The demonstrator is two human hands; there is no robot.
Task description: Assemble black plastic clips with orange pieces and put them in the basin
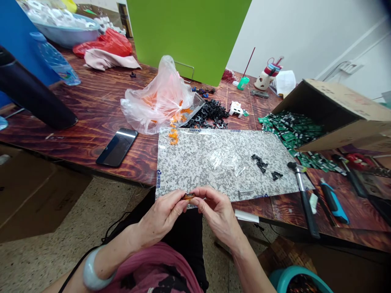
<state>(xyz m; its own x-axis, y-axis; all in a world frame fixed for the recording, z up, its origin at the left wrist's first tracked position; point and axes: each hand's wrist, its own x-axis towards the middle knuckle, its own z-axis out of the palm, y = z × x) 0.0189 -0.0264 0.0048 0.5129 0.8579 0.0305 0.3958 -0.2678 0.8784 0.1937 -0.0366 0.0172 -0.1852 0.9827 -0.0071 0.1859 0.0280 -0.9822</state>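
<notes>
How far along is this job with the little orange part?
Looks early. Done, perhaps: a few small black pieces sit on the speckled board beside clear plastic pieces. In hand: the left hand and right hand pinch a small orange part. Left, seemingly: the orange pieces in the clear plastic bag, the heap of black pieces, and the green-and-black pieces spilling from the tipped cardboard box.

I'm holding a small, narrow orange plastic part [188,197] crosswise, pinched between my left hand [161,215] and right hand [218,213].
</notes>
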